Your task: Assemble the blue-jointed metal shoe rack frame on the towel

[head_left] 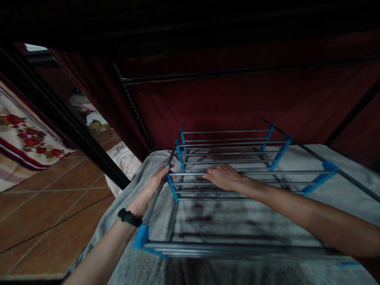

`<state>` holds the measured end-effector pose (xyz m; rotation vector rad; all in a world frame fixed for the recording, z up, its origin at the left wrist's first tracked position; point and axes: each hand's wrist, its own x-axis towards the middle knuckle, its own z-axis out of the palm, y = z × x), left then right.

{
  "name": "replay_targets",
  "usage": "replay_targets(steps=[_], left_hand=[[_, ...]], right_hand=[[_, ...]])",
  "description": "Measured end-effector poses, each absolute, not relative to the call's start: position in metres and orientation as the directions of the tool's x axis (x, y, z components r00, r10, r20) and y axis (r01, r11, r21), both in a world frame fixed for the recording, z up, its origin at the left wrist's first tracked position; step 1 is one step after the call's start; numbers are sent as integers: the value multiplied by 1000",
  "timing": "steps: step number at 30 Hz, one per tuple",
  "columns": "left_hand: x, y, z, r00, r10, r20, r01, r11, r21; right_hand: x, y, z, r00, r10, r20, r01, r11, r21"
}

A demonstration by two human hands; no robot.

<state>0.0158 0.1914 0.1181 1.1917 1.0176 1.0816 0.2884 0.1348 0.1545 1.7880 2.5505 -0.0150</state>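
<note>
A rack [237, 173] of grey metal tubes and blue plastic brackets lies on a grey blanket [323, 213]. My left hand [156, 180], with a dark band on its wrist, is wrapped round the rack's left side pole. Its thumb is near a blue bracket [172, 188] where a crossbar joins. Farther right, my right hand [224, 177] reaches across the rack, its fingers curled over the same crossbar near the middle. The undersides of the fingers on both hands are hidden. Closest to me, several tubes run side by side from a blue corner bracket [141, 236].
Dark red cloth [219, 103] hangs behind the rack, with a thin metal bar [190, 76] across it. A dark post [65, 114] slants down on the left. Beyond it are a tiled floor with a cable [59, 223], a flowered cloth [32, 136] and a striped cloth [123, 164].
</note>
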Motion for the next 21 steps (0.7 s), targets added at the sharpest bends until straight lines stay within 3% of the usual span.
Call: replay_targets(steps=[21], left_hand=[[22, 184, 125, 181, 980, -83, -177, 116, 977]], right_hand=[[294, 142, 153, -377, 925, -49, 924, 373, -79]])
